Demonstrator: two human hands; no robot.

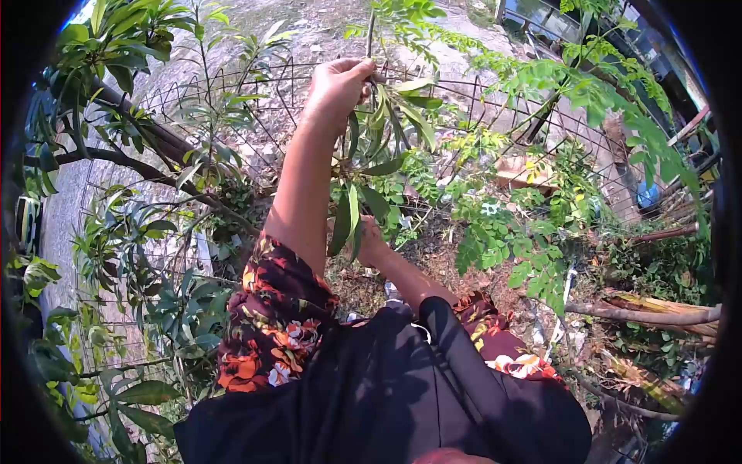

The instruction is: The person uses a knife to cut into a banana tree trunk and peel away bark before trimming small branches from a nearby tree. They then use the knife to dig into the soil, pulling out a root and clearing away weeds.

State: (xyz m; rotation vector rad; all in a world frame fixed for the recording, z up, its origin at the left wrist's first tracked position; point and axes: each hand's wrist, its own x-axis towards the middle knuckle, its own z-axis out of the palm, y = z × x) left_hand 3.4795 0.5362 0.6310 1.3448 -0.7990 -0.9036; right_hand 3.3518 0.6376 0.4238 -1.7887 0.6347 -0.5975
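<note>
My left hand (pixel 340 87) is raised over the wire fence and closed around a thin upright stem (pixel 371 35). Long narrow leaves (pixel 417 120) hang just below and beside its fingers. Lower down and closer to my body, my right hand (pixel 372 243) looks closed behind drooping green leaves (pixel 344 220). Those leaves cover part of its fingers, so what it grips cannot be made out.
A rusty wire mesh fence (pixel 270 85) crosses in front of me. Thick tree branches (pixel 147 170) reach in from the left. Feathery foliage (pixel 541 81) hangs at right, above a cut branch (pixel 641 312). Beyond the fence lies a paved surface (pixel 255 35).
</note>
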